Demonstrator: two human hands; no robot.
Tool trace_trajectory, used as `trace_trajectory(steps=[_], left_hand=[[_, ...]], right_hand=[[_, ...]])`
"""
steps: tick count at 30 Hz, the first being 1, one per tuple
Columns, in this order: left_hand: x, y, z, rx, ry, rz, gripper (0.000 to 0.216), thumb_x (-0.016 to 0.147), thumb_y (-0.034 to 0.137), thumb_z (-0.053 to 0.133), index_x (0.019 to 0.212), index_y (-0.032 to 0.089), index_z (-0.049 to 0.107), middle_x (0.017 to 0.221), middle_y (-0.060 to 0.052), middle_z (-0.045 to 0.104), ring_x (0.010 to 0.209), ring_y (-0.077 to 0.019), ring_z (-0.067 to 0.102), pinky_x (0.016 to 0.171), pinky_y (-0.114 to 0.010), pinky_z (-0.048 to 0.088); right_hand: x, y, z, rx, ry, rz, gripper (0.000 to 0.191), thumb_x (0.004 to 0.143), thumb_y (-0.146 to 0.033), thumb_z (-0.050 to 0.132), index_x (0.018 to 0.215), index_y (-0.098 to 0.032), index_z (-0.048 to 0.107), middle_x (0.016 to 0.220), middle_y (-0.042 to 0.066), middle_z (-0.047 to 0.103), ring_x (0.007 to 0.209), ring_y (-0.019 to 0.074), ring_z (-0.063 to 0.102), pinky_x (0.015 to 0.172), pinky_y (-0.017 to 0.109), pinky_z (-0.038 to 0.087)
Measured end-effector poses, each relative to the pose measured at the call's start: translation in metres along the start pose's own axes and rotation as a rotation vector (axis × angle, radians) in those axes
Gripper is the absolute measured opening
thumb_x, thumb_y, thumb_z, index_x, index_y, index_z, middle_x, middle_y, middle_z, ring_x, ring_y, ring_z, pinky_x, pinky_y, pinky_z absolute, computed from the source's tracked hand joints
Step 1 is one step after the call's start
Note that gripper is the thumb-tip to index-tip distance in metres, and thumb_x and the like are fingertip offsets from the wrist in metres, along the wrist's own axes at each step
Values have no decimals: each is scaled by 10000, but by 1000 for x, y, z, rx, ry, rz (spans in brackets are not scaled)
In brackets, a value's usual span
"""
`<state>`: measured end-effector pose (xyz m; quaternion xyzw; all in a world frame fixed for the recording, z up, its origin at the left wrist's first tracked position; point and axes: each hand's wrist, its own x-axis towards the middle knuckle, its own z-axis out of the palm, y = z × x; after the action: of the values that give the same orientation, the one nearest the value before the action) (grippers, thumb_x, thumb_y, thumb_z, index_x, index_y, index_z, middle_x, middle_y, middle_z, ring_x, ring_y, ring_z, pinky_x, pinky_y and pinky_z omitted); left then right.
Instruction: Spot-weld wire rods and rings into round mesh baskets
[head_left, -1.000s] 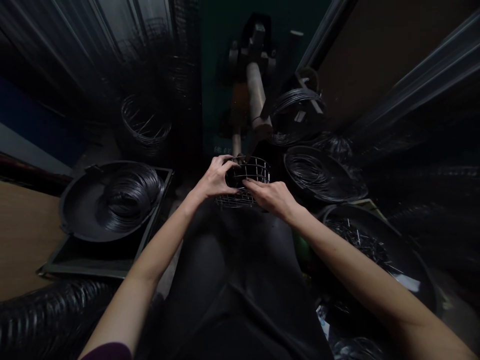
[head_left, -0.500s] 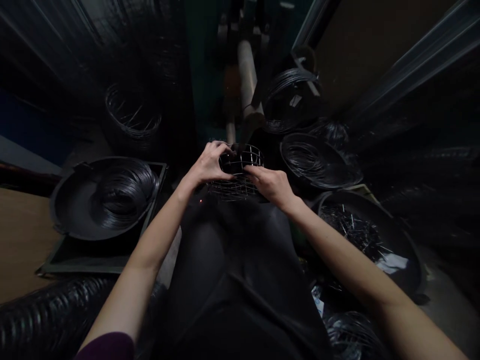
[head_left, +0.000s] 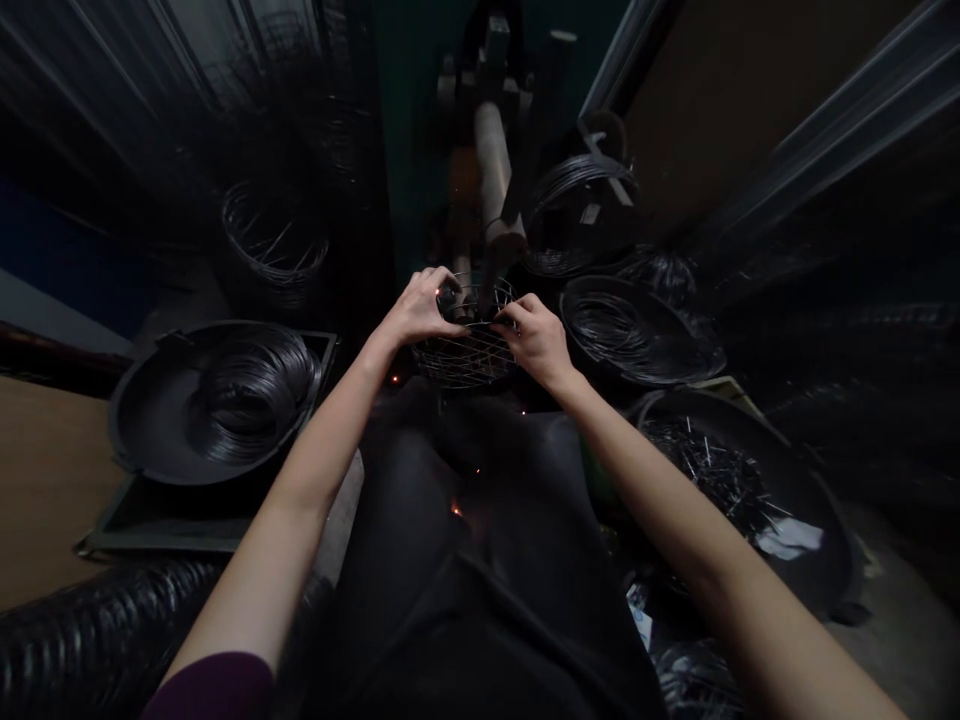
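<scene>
A round wire basket point(head_left: 469, 362) sits at the welding machine's arms point(head_left: 495, 175), its far rim around the electrode tips. My left hand point(head_left: 421, 308) grips the basket's left side, thumb toward the near rim and fingers curled over the top. My right hand point(head_left: 536, 338) pinches at the rim on the right; whether a separate short wire is between its fingertips is too dark to tell. Small orange sparks point(head_left: 456, 510) show over my dark-clad lap and beside the basket.
At left a black pan point(head_left: 150, 430) bears a coil of wire rings point(head_left: 255, 395). To the right are a pan of wire rings point(head_left: 611, 335) and a larger pan point(head_left: 832, 520) with short wire pieces point(head_left: 709, 475) and white paper. Stacked rings point(head_left: 97, 630) lie at lower left.
My right hand has shifted slightly up, its fingers drawn into a pinch at the rim. The basket has tilted or turned a little, and more orange sparks have appeared over my lap.
</scene>
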<state>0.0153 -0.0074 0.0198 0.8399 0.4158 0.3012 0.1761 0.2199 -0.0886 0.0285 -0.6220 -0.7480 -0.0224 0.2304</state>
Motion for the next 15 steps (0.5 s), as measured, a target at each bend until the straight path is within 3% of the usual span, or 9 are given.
trace_trajectory(steps=[7, 12, 15], left_hand=[[14, -2, -2, -67, 2, 4, 695, 545, 410, 872, 1124, 169, 572, 1152, -96, 620, 1108, -324, 564, 1002, -471, 447], [10, -21, -6, -338, 20, 12, 976, 592, 518, 843, 1416, 195, 431, 1444, -128, 488, 1329, -322, 458, 1123, -449, 359], [9, -47, -6, -550, 67, -155, 724, 783, 567, 663, 1342, 123, 541, 1283, -147, 629, 1188, -277, 587, 1048, -402, 421]], right_hand=[[20, 12, -1, 99, -18, 0, 139, 864, -273, 630, 948, -194, 707, 930, 56, 644, 798, 174, 594, 672, 270, 433], [57, 33, -8, 61, 27, -59, 263, 877, -227, 570, 1110, -171, 679, 1028, 91, 695, 907, 228, 638, 771, 319, 471], [92, 46, -2, -132, -98, -103, 260, 858, -151, 526, 1061, -161, 689, 1004, 100, 716, 875, 244, 656, 727, 315, 478]])
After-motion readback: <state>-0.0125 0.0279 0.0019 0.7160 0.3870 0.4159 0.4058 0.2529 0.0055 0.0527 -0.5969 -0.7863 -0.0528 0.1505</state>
